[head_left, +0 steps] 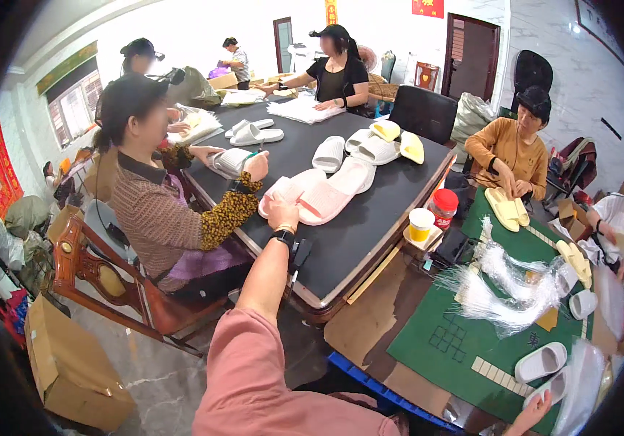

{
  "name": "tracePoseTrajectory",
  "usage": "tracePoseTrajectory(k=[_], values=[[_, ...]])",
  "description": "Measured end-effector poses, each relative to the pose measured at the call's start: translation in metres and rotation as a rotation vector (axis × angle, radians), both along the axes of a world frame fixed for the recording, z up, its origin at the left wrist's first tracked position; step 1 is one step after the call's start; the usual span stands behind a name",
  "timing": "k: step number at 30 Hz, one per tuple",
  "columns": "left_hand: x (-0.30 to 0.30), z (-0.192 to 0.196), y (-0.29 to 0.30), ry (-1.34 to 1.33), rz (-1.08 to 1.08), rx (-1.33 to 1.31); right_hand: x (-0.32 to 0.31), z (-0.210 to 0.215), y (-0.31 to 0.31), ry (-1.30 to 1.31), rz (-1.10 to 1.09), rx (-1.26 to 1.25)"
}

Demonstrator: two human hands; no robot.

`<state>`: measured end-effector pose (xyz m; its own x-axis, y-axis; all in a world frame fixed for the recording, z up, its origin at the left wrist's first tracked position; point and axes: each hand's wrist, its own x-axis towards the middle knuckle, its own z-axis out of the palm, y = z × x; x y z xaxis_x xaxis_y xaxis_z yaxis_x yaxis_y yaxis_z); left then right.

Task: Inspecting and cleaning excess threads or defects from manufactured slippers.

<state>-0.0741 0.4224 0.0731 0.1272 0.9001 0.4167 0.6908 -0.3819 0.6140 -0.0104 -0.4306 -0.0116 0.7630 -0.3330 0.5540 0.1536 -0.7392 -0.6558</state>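
Observation:
My left hand, on a pink-sleeved arm with a dark wristband, is closed on a pale pink slipper at the dark table's near end. Touching that slipper on its right lies a second pink slipper. At the lower right my right hand, partly cut off by the picture's rim, grips the near end of a white slipper over the green table. Beside it rests another white slipper. Several white, grey and yellow slippers, among them a grey slipper, lie farther along the dark table.
A co-worker at the left handles a grey slipper; another at the right touches yellow slippers. White plastic ties spread across the green table. A yellow-white cup and red-lidded jar stand between the tables. A cardboard box sits lower left.

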Motion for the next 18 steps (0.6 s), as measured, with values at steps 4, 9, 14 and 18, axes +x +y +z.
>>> tracePoseTrajectory(k=[4, 9, 14, 18], values=[[0.001, -0.002, 0.004, -0.038, -0.155, -0.082, 0.023, -0.043, -0.018, 0.06, 0.078, 0.083], [0.016, -0.007, -0.004, -0.024, -0.098, -0.131, 0.018, -0.057, 0.002, 0.103, 0.169, 0.128], [0.02, -0.012, -0.006, -0.131, -0.019, -0.076, -0.004, -0.051, 0.019, 0.105, 0.212, 0.18], [0.004, -0.021, 0.003, -0.193, -0.113, 0.058, -0.017, -0.046, 0.027, 0.103, 0.168, 0.097]])
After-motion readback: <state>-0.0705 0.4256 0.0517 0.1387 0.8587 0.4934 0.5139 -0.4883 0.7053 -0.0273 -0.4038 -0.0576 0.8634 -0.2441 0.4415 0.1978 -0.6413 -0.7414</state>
